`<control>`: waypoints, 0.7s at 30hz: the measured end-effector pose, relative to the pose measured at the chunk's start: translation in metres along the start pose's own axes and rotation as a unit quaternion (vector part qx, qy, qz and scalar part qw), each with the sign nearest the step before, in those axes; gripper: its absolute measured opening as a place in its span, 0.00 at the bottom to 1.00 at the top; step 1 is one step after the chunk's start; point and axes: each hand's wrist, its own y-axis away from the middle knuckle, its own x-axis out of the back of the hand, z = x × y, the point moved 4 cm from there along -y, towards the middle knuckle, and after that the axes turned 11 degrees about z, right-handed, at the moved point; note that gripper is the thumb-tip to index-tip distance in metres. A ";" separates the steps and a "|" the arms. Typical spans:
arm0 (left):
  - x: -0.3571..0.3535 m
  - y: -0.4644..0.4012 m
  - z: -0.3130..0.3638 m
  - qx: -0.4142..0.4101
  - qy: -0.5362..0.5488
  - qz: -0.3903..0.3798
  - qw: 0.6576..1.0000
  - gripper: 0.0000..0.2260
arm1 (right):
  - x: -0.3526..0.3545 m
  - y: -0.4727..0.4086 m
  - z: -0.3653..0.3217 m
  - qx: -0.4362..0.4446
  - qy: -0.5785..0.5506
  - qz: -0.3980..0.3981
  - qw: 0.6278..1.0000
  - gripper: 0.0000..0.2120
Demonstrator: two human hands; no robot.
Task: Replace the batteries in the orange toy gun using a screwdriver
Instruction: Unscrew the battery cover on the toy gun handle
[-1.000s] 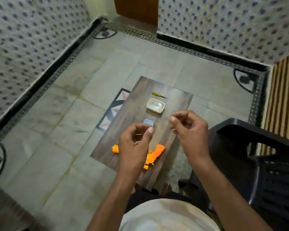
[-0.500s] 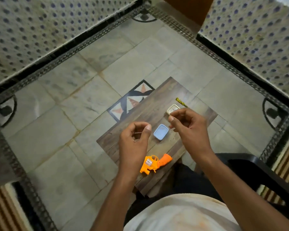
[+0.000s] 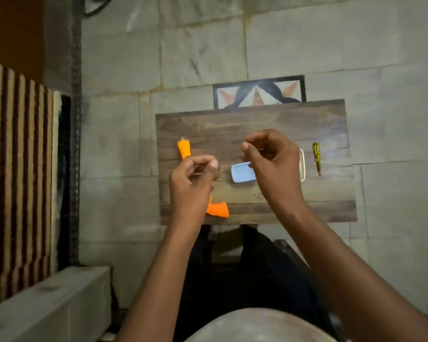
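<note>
On table, toy gun muzzle-away.

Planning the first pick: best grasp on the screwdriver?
Grip the screwdriver by its thick yellow-green handle at the far end, coming from above with the right hand. It lies flat on the table, clear at the right edge, thin tip pointing toward the person.

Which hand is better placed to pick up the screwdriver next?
Probably the right hand: the screwdriver lies untouched near the table's right edge, just beyond it. The left hand hovers over the orange toy gun.
</note>
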 end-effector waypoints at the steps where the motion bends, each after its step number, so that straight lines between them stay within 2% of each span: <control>1: -0.001 0.000 -0.006 0.003 0.001 0.009 1.000 0.03 | -0.001 -0.001 0.008 -0.007 -0.003 -0.003 1.000 0.00; 8: -0.039 -0.053 -0.090 0.003 0.004 0.029 1.000 0.04 | -0.030 -0.033 0.107 -0.028 0.009 -0.006 1.000 0.01; 16: -0.121 -0.153 -0.199 -0.125 0.032 0.024 0.991 0.03 | -0.080 -0.100 0.258 0.034 -0.001 0.016 0.999 0.01; 21: -0.140 -0.165 -0.233 -0.183 0.080 0.032 0.979 0.03 | -0.081 -0.110 0.307 0.072 -0.016 0.046 0.996 0.02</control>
